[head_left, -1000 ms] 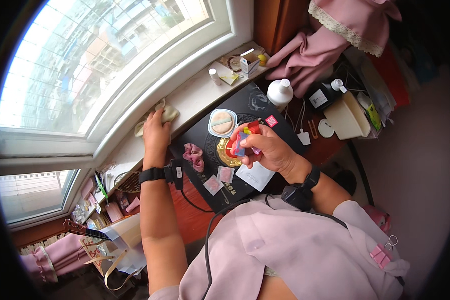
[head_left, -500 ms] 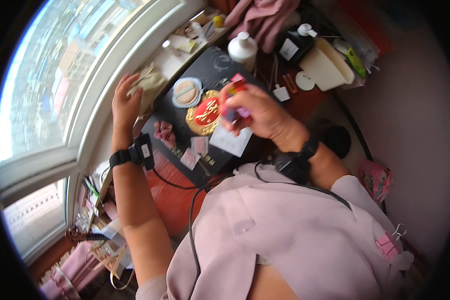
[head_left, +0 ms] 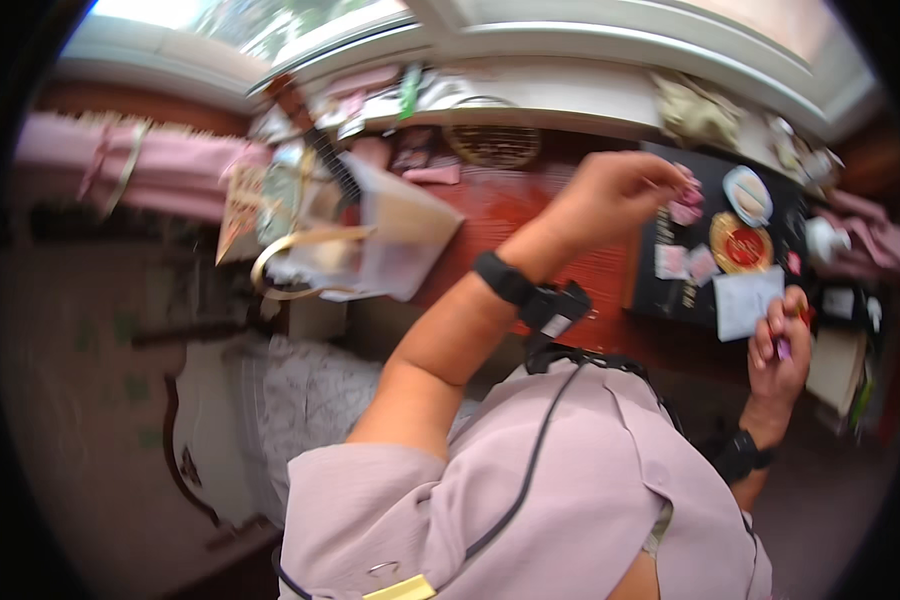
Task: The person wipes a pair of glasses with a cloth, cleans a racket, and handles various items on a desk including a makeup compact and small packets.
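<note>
My left hand (head_left: 625,195) is over the left edge of the black board (head_left: 660,290), fingers loosely bent beside a pink scrunchie (head_left: 686,198). I see nothing in it, and whether the fingertips touch the scrunchie is unclear. Lower right, my right hand (head_left: 778,365) is closed around small red and purple things (head_left: 783,349), too small to name. Beside it is a white sheet (head_left: 745,305). On the board also lie a round gold-and-red ornament (head_left: 742,243), an open compact with a puff (head_left: 747,195) and small pink squares (head_left: 672,262).
A translucent bin (head_left: 410,230) holding bags stands left on the red table (head_left: 510,215). A round woven tray (head_left: 492,150) lies near the windowsill, with a greenish cloth pouch (head_left: 695,110) farther right. White pump bottle (head_left: 825,240) at right. A black cable (head_left: 530,470) crosses my shirt.
The view has swung left, so the board now appears at the right. My left hand has left the cloth pouch for the scrunchie. My right hand has come nearer my body, still holding the small things.
</note>
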